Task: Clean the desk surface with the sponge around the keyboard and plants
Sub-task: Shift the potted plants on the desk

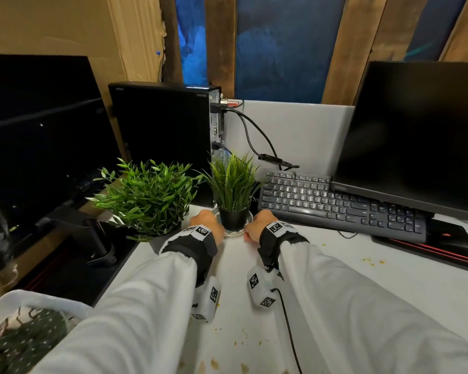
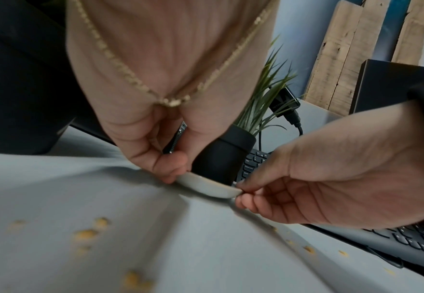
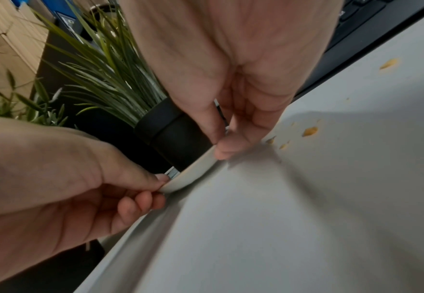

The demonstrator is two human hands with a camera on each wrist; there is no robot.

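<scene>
A small grass plant (image 1: 233, 182) in a black pot (image 1: 233, 218) stands on a pale saucer (image 1: 234, 234) at the middle of the white desk (image 1: 362, 292). My left hand (image 1: 208, 221) pinches the saucer's left rim (image 2: 208, 187), and my right hand (image 1: 261, 221) pinches its right rim (image 3: 193, 174). Both wrist views show thumb and fingers closed on the saucer edge beside the pot (image 2: 220, 158) (image 3: 178, 138). A bushy plant (image 1: 146, 195) sits to the left, and the black keyboard (image 1: 335, 201) lies to the right. No sponge is in view.
Yellow crumbs (image 1: 373, 261) (image 2: 88, 234) (image 3: 309, 131) are scattered on the desk. A PC tower (image 1: 160, 136) stands behind the plants, with monitors at left (image 1: 38, 144) and right (image 1: 416, 136). A white bin (image 1: 25, 300) sits at bottom left. A thin cable (image 1: 289, 333) crosses the desk.
</scene>
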